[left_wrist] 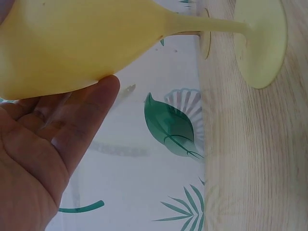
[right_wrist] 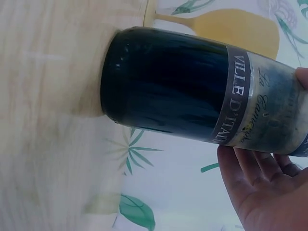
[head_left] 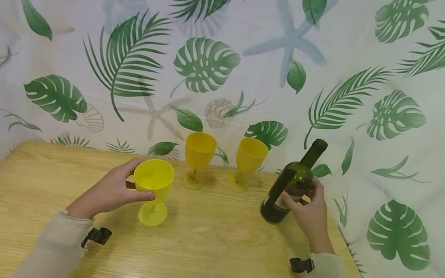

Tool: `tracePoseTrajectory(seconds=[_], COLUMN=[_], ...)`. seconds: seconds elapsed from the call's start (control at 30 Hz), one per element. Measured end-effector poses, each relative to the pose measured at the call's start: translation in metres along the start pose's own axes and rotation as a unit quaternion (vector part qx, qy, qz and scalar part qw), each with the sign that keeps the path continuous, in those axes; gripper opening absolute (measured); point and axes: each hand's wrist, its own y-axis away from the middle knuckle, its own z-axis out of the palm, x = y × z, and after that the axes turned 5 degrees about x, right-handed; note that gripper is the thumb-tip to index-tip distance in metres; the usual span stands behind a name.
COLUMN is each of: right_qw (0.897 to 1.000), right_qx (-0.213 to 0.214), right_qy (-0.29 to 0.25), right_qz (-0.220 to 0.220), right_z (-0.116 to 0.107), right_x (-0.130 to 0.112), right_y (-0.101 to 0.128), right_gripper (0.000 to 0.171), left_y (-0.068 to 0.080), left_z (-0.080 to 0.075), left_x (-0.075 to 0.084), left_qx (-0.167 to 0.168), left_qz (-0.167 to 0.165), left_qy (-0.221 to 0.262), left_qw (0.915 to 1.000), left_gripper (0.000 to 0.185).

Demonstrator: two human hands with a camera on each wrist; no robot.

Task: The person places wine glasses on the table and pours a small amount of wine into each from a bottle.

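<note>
A: Surroundings first?

B: A wood-grained table (head_left: 205, 243), backed by a leaf-printed cloth (head_left: 257, 104). Near the far edge two yellow goblets stand upright and apart, a middle goblet (head_left: 200, 152) and a right goblet (head_left: 251, 157). Both sleeves (head_left: 54, 243) carry black clips (head_left: 99, 236) at the cuffs.

A: Condition of the hands?

B: The left hand (head_left: 111, 191) grips the front goblet (head_left: 154, 178) round its bowl, thumb across the near side. That goblet is upright, left of the rear pair and nearer the wearer. The right hand (head_left: 311, 213) grips a dark green bottle (head_left: 298, 179) about its label (right_wrist: 264, 103). The bottle leans, neck to the right, near the table's right side.

A: Obstructions?

B: In the right wrist view the bottle covers part of a yellow goblet behind it. In the head view the right hand's thumb and fingers cover part of the label.

A: Anything undetermined?

B: Most left fingers are concealed behind the bowl in the head view. The left wrist view cuts off the rim; the right wrist view cuts off the bottle's neck. The lettering begins "VILLE D'ITA", then turns out of sight. Whether either base touches the table cannot be established
</note>
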Motion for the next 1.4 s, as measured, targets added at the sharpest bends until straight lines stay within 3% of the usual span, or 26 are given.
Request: tracePoseTrajectory(seconds=[0.8, 1.4], right_qw=[0.995, 0.982], right_qx=[-0.091, -0.165], right_qy=[0.008, -0.017], right_qz=[-0.036, -0.093], right_z=[0.012, 0.016], right_x=[-0.02, -0.027], right_y=[0.01, 0.016], right_gripper=[0.076, 0.074], left_y=[-0.004, -0.003], left_z=[0.001, 0.003], left_x=[0.001, 0.002], left_qx=[-0.02, -0.023], left_qz=[0.008, 0.014], left_qy=[-0.002, 0.002], left_qw=[0.9998, 0.9996], left_gripper=[0.081, 0.081])
